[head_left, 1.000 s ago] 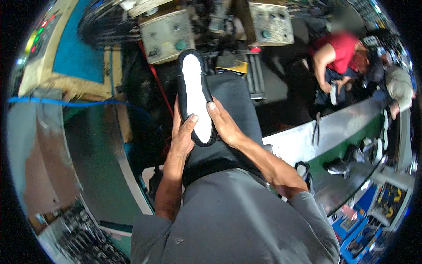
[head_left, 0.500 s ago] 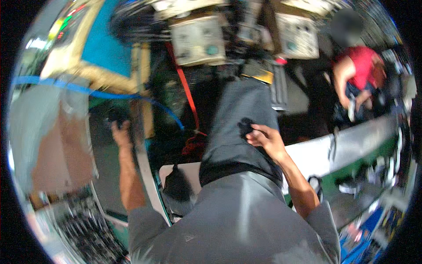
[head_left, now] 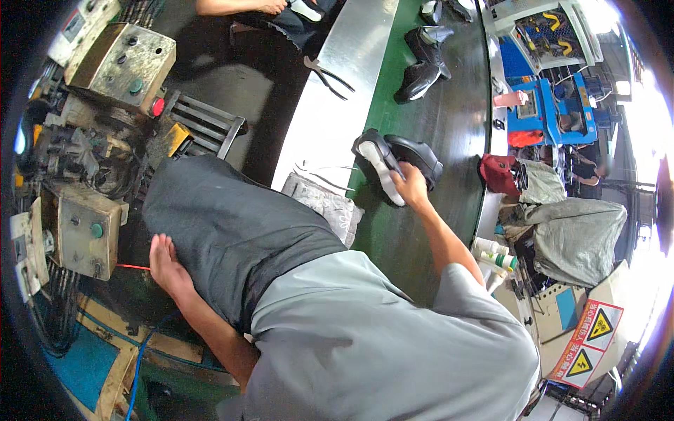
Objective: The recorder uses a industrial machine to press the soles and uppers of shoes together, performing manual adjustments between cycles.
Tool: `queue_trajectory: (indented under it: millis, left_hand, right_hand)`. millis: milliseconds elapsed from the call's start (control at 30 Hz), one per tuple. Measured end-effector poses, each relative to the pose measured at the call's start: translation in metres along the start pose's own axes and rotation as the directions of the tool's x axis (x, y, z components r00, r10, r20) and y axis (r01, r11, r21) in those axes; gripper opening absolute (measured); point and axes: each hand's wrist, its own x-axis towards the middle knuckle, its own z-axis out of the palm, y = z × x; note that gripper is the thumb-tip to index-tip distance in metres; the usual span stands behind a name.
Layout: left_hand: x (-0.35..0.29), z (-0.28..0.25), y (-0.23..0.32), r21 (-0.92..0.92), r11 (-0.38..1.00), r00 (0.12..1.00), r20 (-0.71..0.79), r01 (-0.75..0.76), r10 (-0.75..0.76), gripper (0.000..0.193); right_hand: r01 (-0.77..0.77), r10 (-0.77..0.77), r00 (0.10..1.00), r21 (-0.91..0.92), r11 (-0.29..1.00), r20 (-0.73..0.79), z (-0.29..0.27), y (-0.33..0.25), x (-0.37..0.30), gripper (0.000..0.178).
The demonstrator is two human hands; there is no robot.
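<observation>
My right hand [head_left: 413, 184] reaches out to the dark conveyor belt [head_left: 456, 126] and has its fingers round a black shoe [head_left: 377, 158], whose white underside shows. Right beside that one lies a second black shoe [head_left: 423, 160]; the two overlap from here. My left hand [head_left: 167, 265] hangs by my dark-clad thigh with the fingers stretched out, holding nothing. A grey patterned cloth bundle [head_left: 323, 203] rests at the belt's near edge, with pliers [head_left: 326, 170] beside it.
More shoes [head_left: 425, 63] lie farther along the belt. Another pair of pliers [head_left: 327, 77] is on the metal ledge [head_left: 351, 49]. A co-worker's hand [head_left: 274, 5] holds a shoe at the top. Control boxes [head_left: 88, 231] stand left; a red bag [head_left: 500, 174] sits beyond the belt.
My view has swung right, toward the belt. My right hand has gone from above my lap to the shoe there. My left hand has left a dark thing and come beside my thigh.
</observation>
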Motion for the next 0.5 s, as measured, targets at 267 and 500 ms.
queue_trajectory:
  millis: [267,500]
  left_hand:
    - [-0.024,0.122,0.034,0.109,0.983,0.927,0.332,0.148,-0.177,0.048]
    - [-0.051,0.209,0.04,0.237,0.969,0.785,0.586,0.067,-0.198,0.046]
  right_hand:
    - [-0.15,0.114,0.971,0.159,0.976,0.21,0.031,0.058,0.007,0.117]
    - [-0.379,0.122,0.91,0.676,0.632,0.396,0.009,0.029,-0.004,0.088]
